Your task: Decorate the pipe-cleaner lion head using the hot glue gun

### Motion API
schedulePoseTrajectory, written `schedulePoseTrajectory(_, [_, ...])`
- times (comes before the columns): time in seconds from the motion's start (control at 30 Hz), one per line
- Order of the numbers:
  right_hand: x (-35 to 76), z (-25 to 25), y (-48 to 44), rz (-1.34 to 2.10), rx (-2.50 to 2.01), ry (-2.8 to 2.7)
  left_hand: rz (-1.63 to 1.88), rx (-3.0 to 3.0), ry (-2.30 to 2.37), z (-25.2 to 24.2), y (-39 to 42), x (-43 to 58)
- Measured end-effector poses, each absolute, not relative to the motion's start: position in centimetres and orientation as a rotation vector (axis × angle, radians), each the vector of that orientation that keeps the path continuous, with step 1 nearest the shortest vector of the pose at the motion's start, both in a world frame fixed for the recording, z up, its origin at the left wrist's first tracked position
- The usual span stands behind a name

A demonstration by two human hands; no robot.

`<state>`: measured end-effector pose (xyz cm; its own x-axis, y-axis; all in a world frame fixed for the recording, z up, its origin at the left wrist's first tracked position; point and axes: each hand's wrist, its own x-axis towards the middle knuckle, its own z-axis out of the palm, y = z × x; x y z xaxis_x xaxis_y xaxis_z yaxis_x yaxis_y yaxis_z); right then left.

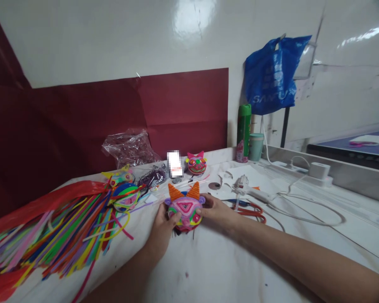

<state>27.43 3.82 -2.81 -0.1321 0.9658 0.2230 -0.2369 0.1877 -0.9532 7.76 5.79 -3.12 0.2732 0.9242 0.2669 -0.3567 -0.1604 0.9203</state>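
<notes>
Between my two hands is a colourful animal-head craft with orange pointed ears, purple side pieces and a pink triangle on its forehead. My left hand grips its left side, the thumb pressed on the front. On the other side my right hand holds it with the thumb near a red eye. The fingers behind the head are hidden. Farther back stands a similar head with pink ears. To the left lie many coloured pipe cleaners and a striped round piece.
A glue gun with a looping white cord lies to the right, near red-handled scissors. Clear plastic wrap sits at the back. A green can and a pale cup stand below a hanging blue bag.
</notes>
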Motion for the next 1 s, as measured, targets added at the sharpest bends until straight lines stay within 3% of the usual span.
schedulePoseTrajectory(0.8, [27.3, -2.6, 3.0, 1.427, -0.626, -1.239, 1.316, 1.420, 0.638, -3.3, 5.2, 7.9])
schedulePoseTrajectory(1.0, [27.5, -2.6, 3.1, 1.386, -0.722, -1.101, 1.545, 1.422, 0.923, -2.6, 5.7, 7.4])
